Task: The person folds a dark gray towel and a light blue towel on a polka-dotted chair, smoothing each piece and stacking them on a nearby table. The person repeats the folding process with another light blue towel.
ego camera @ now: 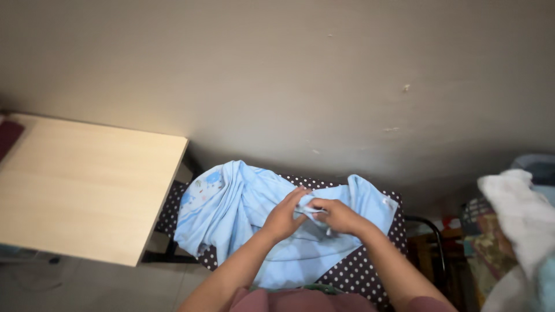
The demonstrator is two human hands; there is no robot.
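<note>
Two hands meeting over a light blue garment [243, 202], near its middle. Left hand [283, 216] curling partly closed, fingers bent down onto the cloth, pressing and gathering it. Right hand [338, 216] closing in a pinch on a small bunched fold of the same blue cloth, fold showing pale between thumb and fingers. Hands touching or almost touching at the fingertips; exact contact not being clear at this size.

Garment lying crumpled and spread across a dark surface with white dots [370, 268], covering most of it, draping toward the left edge. Printed patch with small coloured figures [202, 188] showing at the garment's upper left. Whether the dotted surface is a board or a small counter cannot be told.

Pale wooden counter [87, 185] standing to the left, just beside the dotted surface, slightly overlapping it in view. Plain grey wall [289, 69] filling the upper part of the view. Pile of white and patterned cloth [520, 219] sitting at the right edge, well apart from both hands. Dark red clothing [289, 301] showing at the bottom edge between the forearms.
</note>
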